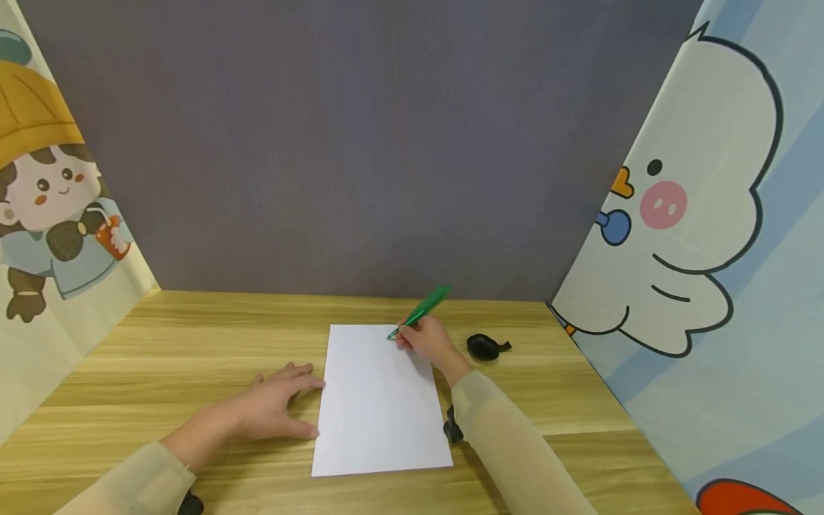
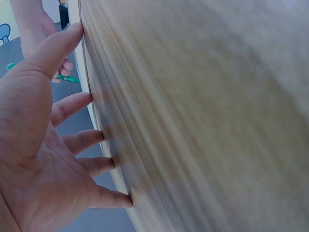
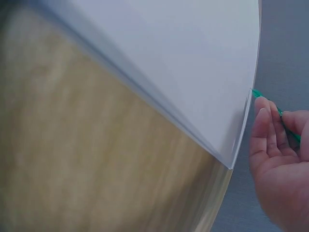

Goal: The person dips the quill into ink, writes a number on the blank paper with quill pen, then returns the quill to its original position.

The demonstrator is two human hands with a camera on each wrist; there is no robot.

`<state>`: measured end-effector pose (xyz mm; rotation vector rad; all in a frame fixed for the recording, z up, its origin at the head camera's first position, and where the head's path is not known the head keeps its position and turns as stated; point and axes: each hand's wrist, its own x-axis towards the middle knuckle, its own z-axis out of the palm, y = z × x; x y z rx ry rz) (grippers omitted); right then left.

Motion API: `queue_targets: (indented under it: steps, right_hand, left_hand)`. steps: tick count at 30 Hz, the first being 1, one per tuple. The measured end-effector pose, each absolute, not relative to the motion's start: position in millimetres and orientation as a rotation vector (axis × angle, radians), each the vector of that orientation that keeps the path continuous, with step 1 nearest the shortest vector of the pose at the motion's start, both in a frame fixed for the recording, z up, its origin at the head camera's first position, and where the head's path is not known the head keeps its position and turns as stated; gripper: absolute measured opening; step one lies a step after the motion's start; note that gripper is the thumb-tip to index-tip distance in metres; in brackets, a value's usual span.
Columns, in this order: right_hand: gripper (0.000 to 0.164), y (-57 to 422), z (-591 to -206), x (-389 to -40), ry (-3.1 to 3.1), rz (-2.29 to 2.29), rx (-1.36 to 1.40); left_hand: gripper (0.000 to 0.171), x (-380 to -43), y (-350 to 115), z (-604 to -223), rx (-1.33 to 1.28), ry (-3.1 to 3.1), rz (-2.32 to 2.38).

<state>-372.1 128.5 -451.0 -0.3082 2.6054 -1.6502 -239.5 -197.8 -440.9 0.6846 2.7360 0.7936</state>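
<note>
A blank white sheet of paper point(image 1: 381, 408) lies on the wooden table in the head view. My right hand point(image 1: 425, 339) pinches a green pen point(image 1: 428, 306), its tip over the far part of the sheet. The right wrist view shows the same pen point(image 3: 256, 93) between thumb and fingers, with the tip close to the paper's surface point(image 3: 203, 63). At the sheet's left edge my left hand point(image 1: 277, 405) rests with fingers spread and nothing held. In the left wrist view, the fingertips point(image 2: 126, 199) of that hand touch the tabletop.
To the right of the paper sits a small black rounded object point(image 1: 484, 347) with a short tab. A grey panel point(image 1: 360, 143) rises behind the wooden table point(image 1: 212, 322). Cartoon-printed walls point(image 1: 695, 286) flank it on both sides.
</note>
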Motion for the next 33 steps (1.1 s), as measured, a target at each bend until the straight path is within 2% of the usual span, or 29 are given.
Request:
queue_targets:
  steps: [33]
  right_hand:
    - [0.018, 125.0, -452.9, -370.2, 2.623, -1.604, -0.36]
  left_hand:
    - [0.082, -239.4, -198.6, -440.3, 0.695, 2.734, 0.794]
